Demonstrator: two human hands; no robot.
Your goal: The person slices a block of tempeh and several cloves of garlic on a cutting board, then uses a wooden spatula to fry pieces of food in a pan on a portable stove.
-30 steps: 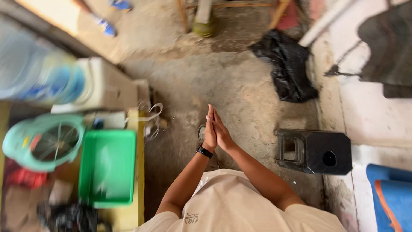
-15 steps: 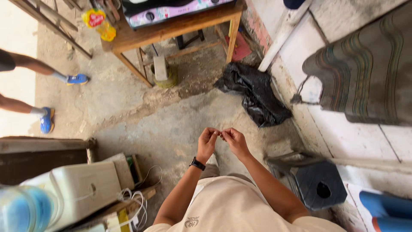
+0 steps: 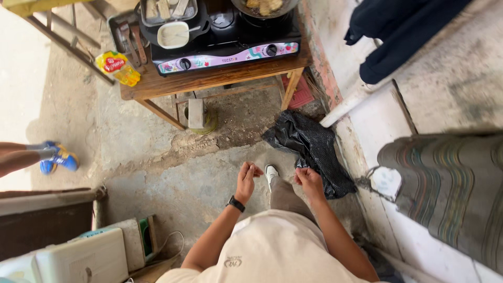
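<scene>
Left hand grip loosely curled, empty | right hand grip curled, empty | black bag just beside right hand

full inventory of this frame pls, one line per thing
stove: 1, black, patterned front with knobs, on table
table: 1, brown wood, top centre
pan: 1, dark, food inside, on stove
bowl: 1, white, on stove's left side
packet: 1, yellow and red, table's left corner
black bag: 1, on floor right of the hands
dark cloth: 1, navy, hanging top right
blue shoes: another person's, left edge
white box: 1, bottom left
left hand: wrist has a black watch, holds nothing visible
right hand: fingers curled, near black bag
</scene>
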